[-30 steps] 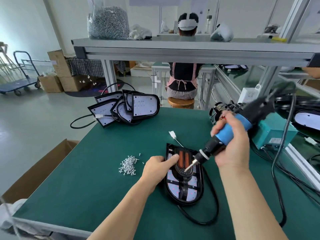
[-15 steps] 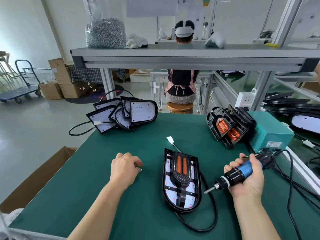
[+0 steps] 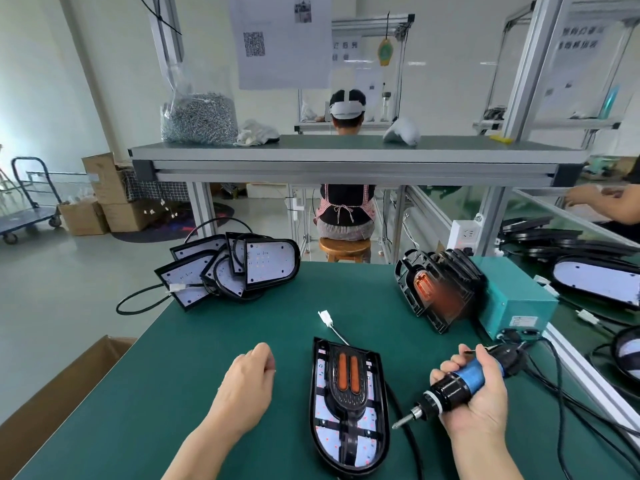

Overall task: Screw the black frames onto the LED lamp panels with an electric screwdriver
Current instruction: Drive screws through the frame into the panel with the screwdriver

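surface (image 3: pixel 207 341): green mat | near centre: LED lamp panel (image 3: pixel 329 441) flat, black frame (image 3: pixel 348 398) on it | beyond it: white connector (image 3: pixel 325 318) | far left: heap of panels (image 3: pixel 266 268) | far right: stacked frames (image 3: pixel 436 289) against teal box (image 3: pixel 516 299) | right edge: cables (image 3: pixel 568 393)

The lamp panel (image 3: pixel 348 410) lies on the table (image 3: pixel 166 375) between your left hand (image 3: pixel 246 386) and your right hand (image 3: pixel 481 407), which holds the screwdriver (image 3: pixel 457 384). Behind it, loose panels (image 3: pixel 266 268) sit left, stacked frames (image 3: pixel 440 289) right, beside the power box (image 3: pixel 516 303).
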Available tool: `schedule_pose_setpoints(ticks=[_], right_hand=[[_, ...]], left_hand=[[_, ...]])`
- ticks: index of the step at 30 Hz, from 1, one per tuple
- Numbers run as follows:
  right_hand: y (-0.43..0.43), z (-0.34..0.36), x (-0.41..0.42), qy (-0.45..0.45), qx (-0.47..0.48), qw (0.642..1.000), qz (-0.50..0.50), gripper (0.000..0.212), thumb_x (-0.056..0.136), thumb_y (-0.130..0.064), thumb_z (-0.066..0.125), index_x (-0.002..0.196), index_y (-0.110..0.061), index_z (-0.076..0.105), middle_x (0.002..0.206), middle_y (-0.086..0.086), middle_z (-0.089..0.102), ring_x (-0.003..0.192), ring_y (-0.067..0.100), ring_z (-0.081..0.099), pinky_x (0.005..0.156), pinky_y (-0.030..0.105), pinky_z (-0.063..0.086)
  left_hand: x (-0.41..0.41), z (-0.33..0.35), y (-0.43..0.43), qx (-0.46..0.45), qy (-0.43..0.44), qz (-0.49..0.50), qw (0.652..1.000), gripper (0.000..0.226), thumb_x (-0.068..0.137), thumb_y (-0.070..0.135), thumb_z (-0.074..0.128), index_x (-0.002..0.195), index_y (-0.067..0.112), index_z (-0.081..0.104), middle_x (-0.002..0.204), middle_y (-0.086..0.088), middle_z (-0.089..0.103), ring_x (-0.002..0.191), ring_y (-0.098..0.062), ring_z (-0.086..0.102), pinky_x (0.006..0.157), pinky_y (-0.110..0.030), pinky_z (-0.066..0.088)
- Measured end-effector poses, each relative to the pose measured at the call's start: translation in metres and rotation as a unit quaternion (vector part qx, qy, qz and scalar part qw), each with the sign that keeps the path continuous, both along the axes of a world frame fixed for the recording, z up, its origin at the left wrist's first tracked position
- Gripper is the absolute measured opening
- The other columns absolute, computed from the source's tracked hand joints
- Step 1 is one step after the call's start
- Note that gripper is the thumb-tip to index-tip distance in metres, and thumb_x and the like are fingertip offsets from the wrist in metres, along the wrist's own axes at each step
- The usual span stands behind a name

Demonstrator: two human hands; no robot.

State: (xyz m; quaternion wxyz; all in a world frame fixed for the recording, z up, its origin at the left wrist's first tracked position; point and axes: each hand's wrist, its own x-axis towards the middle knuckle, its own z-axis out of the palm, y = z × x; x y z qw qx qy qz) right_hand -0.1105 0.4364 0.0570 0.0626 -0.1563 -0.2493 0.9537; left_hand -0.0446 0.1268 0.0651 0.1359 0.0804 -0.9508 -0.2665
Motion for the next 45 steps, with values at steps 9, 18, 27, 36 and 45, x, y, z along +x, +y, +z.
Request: schedule_pose_setpoints(ticks=[9,18,27,36,45], right_hand=[[-0.030,0.060,0.013,0.001,-0.024,1.000,-0.006,0.015,0.093,-0.032,0.066,0.087,-0.019,0.060,0.067,-0.008,0.056,0.053,0.008,0.053,0.059,0.024,0.038],[-0.053,0.110,0.024,0.058,0.000,0.997,-0.044,0.014,0.092,-0.028,0.069,0.089,-0.022,0.056,0.064,-0.009,0.057,0.055,0.008,0.053,0.055,0.019,0.045],[-0.053,0.120,0.024,0.091,0.044,0.990,-0.097,0.016,0.089,-0.025,0.072,0.095,-0.019,0.058,0.064,-0.006,0.058,0.056,0.011,0.057,0.064,0.022,0.051],[-0.056,0.116,0.026,0.082,0.072,0.989,-0.104,0.017,0.090,-0.024,0.072,0.098,-0.019,0.058,0.065,-0.005,0.057,0.055,0.011,0.057,0.064,0.023,0.050],[-0.061,0.116,0.032,0.067,0.126,0.981,-0.135,0.013,0.089,-0.024,0.071,0.096,-0.023,0.060,0.063,-0.005,0.058,0.056,0.012,0.058,0.065,0.025,0.050]], left_hand=[[0.015,0.040,0.051,0.351,0.075,-0.062,0.931,0.021,0.081,-0.003,0.076,0.080,0.015,0.065,0.077,-0.003,0.071,0.068,-0.007,0.060,0.068,-0.016,0.049],[0.027,0.057,0.082,0.483,0.042,-0.120,0.866,0.027,0.080,-0.009,0.075,0.075,0.017,0.073,0.078,-0.005,0.073,0.074,-0.012,0.065,0.070,-0.020,0.051],[0.036,0.060,0.086,0.545,0.026,-0.131,0.828,0.021,0.081,-0.009,0.074,0.077,0.012,0.076,0.082,-0.013,0.073,0.077,-0.018,0.067,0.073,-0.020,0.053],[0.037,0.059,0.089,0.524,0.032,-0.117,0.843,0.027,0.081,-0.010,0.074,0.075,0.016,0.076,0.078,-0.007,0.074,0.074,-0.014,0.067,0.070,-0.018,0.052],[0.044,0.050,0.102,0.367,0.136,-0.081,0.917,0.049,0.083,-0.006,0.072,0.091,0.042,0.069,0.080,0.006,0.073,0.075,-0.012,0.063,0.075,-0.021,0.051]])
